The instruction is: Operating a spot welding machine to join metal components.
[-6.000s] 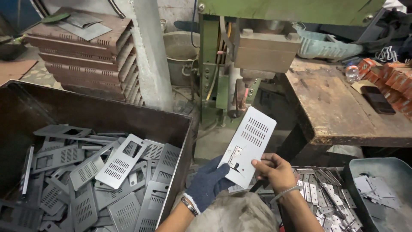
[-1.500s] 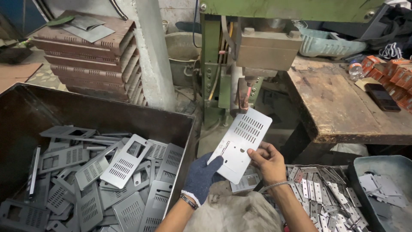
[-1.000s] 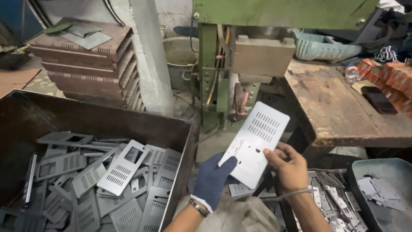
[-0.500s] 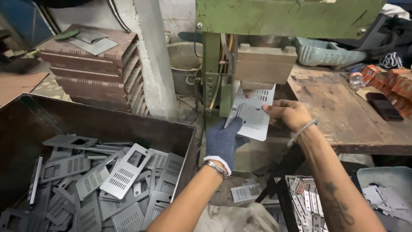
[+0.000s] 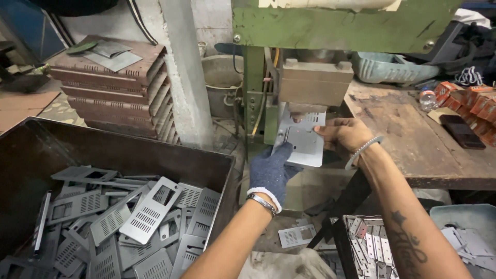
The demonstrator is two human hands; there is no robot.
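Now both hands grip one perforated metal plate (image 5: 305, 138), which lies flat under the block of the green press machine (image 5: 315, 82). The left hand (image 5: 271, 170), in a dark blue knit glove, pinches the near left edge of the plate. The bare right hand (image 5: 343, 135), with a bracelet on the wrist, grasps its right edge. At lower left, a dark bin (image 5: 31, 155) holds many similar grey plates.
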